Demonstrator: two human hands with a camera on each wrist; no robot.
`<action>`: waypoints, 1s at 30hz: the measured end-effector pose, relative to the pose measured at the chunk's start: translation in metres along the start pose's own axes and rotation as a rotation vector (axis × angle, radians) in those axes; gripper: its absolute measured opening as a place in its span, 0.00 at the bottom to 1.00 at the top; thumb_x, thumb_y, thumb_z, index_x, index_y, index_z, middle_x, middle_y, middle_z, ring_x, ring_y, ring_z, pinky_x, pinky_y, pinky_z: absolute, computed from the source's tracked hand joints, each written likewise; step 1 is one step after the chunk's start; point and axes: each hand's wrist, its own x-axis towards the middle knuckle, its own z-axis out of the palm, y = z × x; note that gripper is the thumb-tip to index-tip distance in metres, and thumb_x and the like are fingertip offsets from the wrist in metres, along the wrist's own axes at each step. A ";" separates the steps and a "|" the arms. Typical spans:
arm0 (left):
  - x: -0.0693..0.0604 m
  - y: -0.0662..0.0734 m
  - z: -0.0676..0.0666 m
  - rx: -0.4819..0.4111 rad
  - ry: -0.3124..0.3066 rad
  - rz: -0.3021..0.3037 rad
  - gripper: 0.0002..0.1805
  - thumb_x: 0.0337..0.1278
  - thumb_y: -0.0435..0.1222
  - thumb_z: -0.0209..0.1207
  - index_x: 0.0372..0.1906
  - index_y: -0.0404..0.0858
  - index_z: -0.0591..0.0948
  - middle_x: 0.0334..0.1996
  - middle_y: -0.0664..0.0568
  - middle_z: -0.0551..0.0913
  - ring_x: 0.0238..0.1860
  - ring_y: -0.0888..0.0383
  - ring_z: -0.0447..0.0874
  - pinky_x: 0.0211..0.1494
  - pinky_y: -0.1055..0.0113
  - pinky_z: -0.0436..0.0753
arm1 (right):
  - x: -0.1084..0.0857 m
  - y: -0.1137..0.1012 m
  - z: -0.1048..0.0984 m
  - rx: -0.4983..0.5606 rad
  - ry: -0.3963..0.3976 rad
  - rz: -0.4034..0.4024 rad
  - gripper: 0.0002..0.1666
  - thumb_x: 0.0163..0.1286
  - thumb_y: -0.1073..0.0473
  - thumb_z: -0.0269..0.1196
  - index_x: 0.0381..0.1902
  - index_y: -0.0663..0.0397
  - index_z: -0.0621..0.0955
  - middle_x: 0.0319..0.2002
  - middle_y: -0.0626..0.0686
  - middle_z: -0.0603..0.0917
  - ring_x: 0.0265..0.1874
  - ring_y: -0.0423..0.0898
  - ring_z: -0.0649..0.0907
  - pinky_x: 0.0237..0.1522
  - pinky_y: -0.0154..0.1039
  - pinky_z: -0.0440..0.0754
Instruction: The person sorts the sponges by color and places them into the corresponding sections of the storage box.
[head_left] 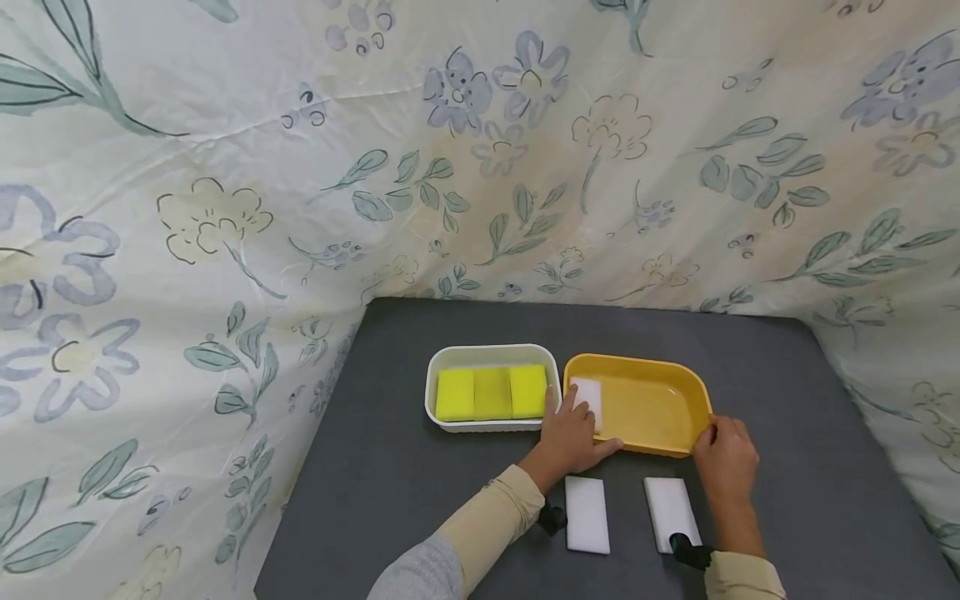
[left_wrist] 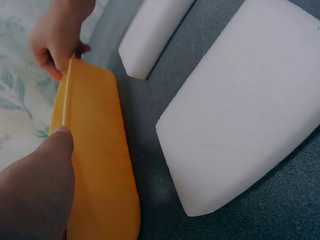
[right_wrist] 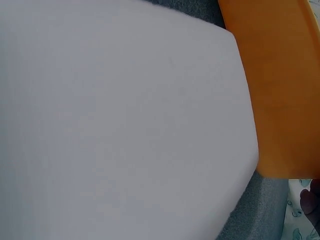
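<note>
**My right grip (head_left: pixel 726 454) pinches the yellow tray's (head_left: pixel 652 408) near right corner**

Only the head view shows me the floor of the yellow tray: a white foam block (head_left: pixel 591 390) lies at its left end. Just left of the yellow tray, the same view shows a white tray (head_left: pixel 495 426) with three yellow sponges (head_left: pixel 492 393) side by side. My left wrist view gives me instead the yellow tray's outer wall, with my left thumb (left_wrist: pixel 55 150) against the rim. My right wrist view is mostly filled by a white slab (head_left: pixel 670 508), its end seeming to overlap the yellow tray's wall; the head view shows a gap between them. A second slab (head_left: pixel 587 515) also lies on the table (head_left: pixel 465 492), on the near side of the yellow tray, left of the first.

The foam block is under my left grip (head_left: pixel 570 433), which is unclenched, its fingers spread and reaching over the yellow tray's near rim to touch the block. My right grip holds the yellow tray itself, well apart from that block.
</note>
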 end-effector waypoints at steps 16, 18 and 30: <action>-0.071 -0.007 0.032 -0.345 0.488 0.419 0.30 0.69 0.53 0.56 0.69 0.43 0.73 0.72 0.45 0.67 0.78 0.47 0.50 0.74 0.46 0.57 | 0.000 -0.001 0.000 -0.001 -0.025 0.016 0.11 0.68 0.73 0.60 0.45 0.79 0.79 0.40 0.73 0.79 0.40 0.70 0.79 0.48 0.67 0.75; -0.080 -0.007 0.034 -0.351 0.415 0.439 0.31 0.69 0.56 0.56 0.69 0.45 0.72 0.73 0.45 0.65 0.77 0.46 0.50 0.74 0.47 0.57 | 0.001 -0.001 0.000 -0.001 -0.019 0.014 0.11 0.68 0.73 0.60 0.45 0.79 0.79 0.40 0.73 0.79 0.40 0.70 0.79 0.47 0.67 0.75; -0.102 -0.017 0.052 -0.251 -0.032 0.447 0.54 0.49 0.66 0.67 0.79 0.55 0.57 0.78 0.49 0.54 0.77 0.46 0.50 0.73 0.51 0.59 | 0.003 -0.002 -0.001 -0.011 -0.038 0.030 0.12 0.69 0.72 0.59 0.46 0.80 0.79 0.40 0.73 0.78 0.40 0.70 0.78 0.48 0.66 0.75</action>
